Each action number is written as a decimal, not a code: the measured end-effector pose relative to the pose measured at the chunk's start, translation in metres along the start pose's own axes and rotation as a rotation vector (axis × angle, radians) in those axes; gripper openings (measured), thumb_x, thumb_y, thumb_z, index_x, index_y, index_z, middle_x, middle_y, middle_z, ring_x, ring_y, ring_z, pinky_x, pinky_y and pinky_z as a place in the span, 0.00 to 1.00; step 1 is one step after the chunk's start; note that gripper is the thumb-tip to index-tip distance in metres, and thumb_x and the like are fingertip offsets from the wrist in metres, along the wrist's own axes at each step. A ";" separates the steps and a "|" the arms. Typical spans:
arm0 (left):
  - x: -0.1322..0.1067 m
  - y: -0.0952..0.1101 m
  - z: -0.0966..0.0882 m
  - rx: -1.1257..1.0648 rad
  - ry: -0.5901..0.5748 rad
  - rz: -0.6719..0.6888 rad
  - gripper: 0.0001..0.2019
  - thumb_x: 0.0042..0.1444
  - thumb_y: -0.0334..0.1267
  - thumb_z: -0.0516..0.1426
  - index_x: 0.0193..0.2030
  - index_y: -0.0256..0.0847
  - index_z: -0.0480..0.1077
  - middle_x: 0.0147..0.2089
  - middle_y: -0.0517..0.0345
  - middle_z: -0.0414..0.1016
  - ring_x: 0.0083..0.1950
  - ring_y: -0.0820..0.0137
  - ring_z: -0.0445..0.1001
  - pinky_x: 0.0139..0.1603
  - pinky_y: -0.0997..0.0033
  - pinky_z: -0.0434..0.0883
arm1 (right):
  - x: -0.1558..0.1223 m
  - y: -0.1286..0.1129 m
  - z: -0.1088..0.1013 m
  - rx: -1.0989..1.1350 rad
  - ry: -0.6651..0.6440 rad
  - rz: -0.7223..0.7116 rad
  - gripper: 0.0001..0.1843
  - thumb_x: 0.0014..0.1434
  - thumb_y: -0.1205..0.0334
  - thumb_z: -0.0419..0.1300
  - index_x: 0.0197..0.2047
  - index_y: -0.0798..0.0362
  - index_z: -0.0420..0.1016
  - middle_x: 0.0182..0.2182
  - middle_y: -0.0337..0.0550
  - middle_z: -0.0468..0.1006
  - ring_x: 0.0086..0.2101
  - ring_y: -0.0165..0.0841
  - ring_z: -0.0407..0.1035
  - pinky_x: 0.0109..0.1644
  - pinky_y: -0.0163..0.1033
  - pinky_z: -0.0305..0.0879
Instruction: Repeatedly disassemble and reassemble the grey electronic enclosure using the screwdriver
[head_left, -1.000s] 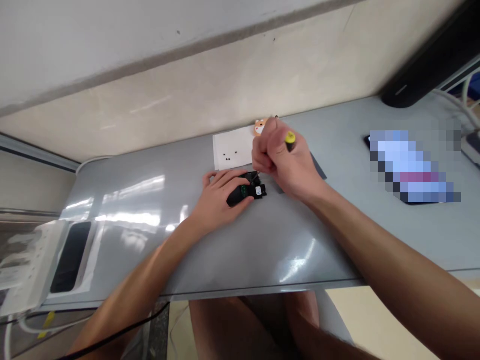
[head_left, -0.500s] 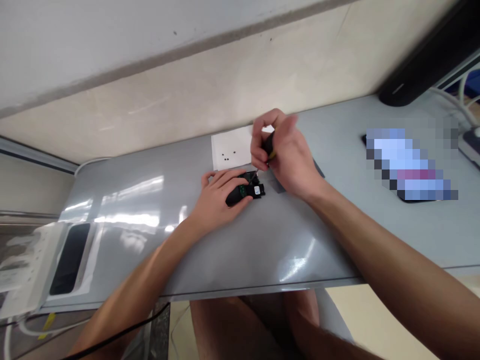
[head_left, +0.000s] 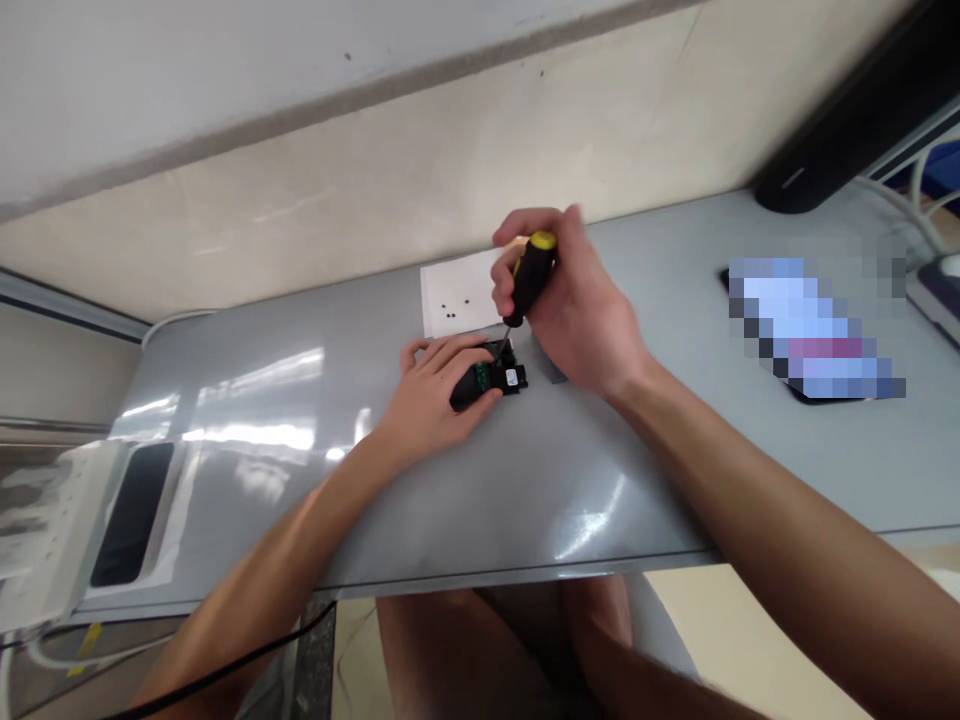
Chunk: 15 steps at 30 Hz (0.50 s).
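Device clasped under curved left hand; screwdriver held slanting above it in half-open right hand; board may be scratched by slip.

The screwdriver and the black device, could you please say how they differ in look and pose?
The screwdriver is tilted, handle up, in the right hand; the black device lies on the table under the left hand. The screwdriver has a yellow handle end; the black device shows green parts and a white label. Both are largely black.
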<state>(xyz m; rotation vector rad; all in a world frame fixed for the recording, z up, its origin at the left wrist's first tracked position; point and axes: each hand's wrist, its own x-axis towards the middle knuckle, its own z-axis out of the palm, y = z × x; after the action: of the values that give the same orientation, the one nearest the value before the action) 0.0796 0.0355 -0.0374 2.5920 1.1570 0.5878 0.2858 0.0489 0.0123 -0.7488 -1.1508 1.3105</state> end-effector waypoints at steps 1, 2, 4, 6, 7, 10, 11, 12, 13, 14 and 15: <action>0.000 0.000 0.000 -0.001 0.001 0.002 0.10 0.72 0.46 0.60 0.55 0.47 0.73 0.68 0.49 0.81 0.67 0.54 0.78 0.71 0.44 0.63 | 0.000 -0.001 0.000 0.039 -0.018 -0.003 0.21 0.79 0.42 0.50 0.43 0.44 0.76 0.34 0.38 0.70 0.36 0.32 0.70 0.44 0.40 0.70; 0.000 0.001 -0.001 -0.002 0.001 0.005 0.10 0.72 0.46 0.60 0.55 0.47 0.73 0.68 0.49 0.80 0.67 0.54 0.78 0.71 0.45 0.64 | 0.000 -0.001 0.000 0.073 -0.029 -0.020 0.20 0.79 0.44 0.53 0.42 0.46 0.77 0.36 0.39 0.72 0.39 0.33 0.72 0.46 0.40 0.71; 0.000 0.001 -0.001 -0.003 -0.002 0.007 0.10 0.72 0.45 0.60 0.55 0.47 0.72 0.68 0.49 0.80 0.67 0.54 0.78 0.71 0.45 0.64 | -0.001 0.001 -0.002 0.069 -0.050 -0.032 0.18 0.74 0.43 0.62 0.39 0.47 0.76 0.38 0.40 0.75 0.41 0.34 0.76 0.46 0.40 0.73; 0.000 0.001 -0.001 0.000 -0.014 -0.002 0.10 0.71 0.45 0.61 0.55 0.47 0.72 0.68 0.49 0.80 0.68 0.54 0.78 0.71 0.45 0.64 | -0.002 0.005 -0.004 0.028 -0.040 -0.054 0.20 0.67 0.39 0.69 0.38 0.46 0.72 0.34 0.37 0.74 0.35 0.32 0.74 0.41 0.40 0.73; 0.000 0.001 -0.001 0.002 -0.020 -0.009 0.10 0.71 0.45 0.61 0.55 0.47 0.73 0.68 0.49 0.80 0.68 0.54 0.78 0.71 0.45 0.64 | -0.002 0.007 -0.004 0.003 -0.025 -0.072 0.22 0.65 0.38 0.71 0.37 0.45 0.70 0.31 0.35 0.71 0.31 0.31 0.70 0.38 0.39 0.71; 0.000 0.001 -0.001 0.000 -0.026 -0.011 0.10 0.71 0.45 0.61 0.55 0.48 0.73 0.67 0.50 0.81 0.67 0.53 0.78 0.72 0.44 0.63 | 0.000 0.010 -0.005 -0.017 0.018 -0.118 0.25 0.63 0.33 0.70 0.37 0.44 0.68 0.27 0.32 0.64 0.26 0.30 0.61 0.32 0.38 0.66; 0.000 0.001 -0.001 -0.001 -0.025 -0.009 0.10 0.71 0.45 0.61 0.55 0.48 0.73 0.67 0.50 0.81 0.67 0.53 0.78 0.72 0.44 0.63 | 0.001 0.009 -0.005 0.008 0.013 -0.112 0.25 0.63 0.31 0.68 0.38 0.43 0.69 0.27 0.32 0.64 0.26 0.30 0.61 0.32 0.39 0.65; 0.000 0.001 -0.001 -0.001 -0.024 -0.006 0.10 0.72 0.45 0.60 0.55 0.48 0.73 0.67 0.50 0.81 0.67 0.54 0.78 0.72 0.44 0.63 | 0.002 0.008 -0.005 0.048 -0.002 -0.089 0.25 0.65 0.30 0.65 0.41 0.43 0.71 0.28 0.33 0.64 0.26 0.31 0.61 0.33 0.40 0.65; 0.000 0.001 -0.001 0.000 -0.026 -0.004 0.10 0.72 0.45 0.60 0.55 0.48 0.73 0.68 0.50 0.80 0.67 0.54 0.78 0.72 0.44 0.63 | 0.002 0.006 -0.006 0.095 -0.024 -0.056 0.24 0.69 0.30 0.61 0.43 0.43 0.73 0.29 0.34 0.64 0.27 0.31 0.63 0.34 0.41 0.66; 0.000 0.001 -0.001 0.001 -0.027 -0.003 0.09 0.72 0.45 0.60 0.55 0.48 0.74 0.68 0.50 0.80 0.67 0.54 0.77 0.72 0.44 0.63 | 0.002 0.004 -0.006 0.137 -0.045 -0.024 0.22 0.72 0.33 0.59 0.45 0.44 0.75 0.31 0.35 0.65 0.28 0.32 0.64 0.36 0.42 0.67; 0.000 0.001 -0.001 0.002 -0.027 -0.003 0.09 0.72 0.45 0.60 0.55 0.48 0.74 0.68 0.50 0.80 0.67 0.54 0.77 0.72 0.44 0.63 | 0.003 0.001 -0.007 0.165 -0.064 0.000 0.20 0.74 0.37 0.58 0.45 0.45 0.78 0.33 0.37 0.66 0.29 0.31 0.66 0.38 0.42 0.68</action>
<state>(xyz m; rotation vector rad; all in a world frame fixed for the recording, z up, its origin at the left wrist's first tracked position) 0.0797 0.0344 -0.0362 2.5915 1.1532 0.5495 0.2915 0.0528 0.0095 -0.5906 -1.0779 1.4190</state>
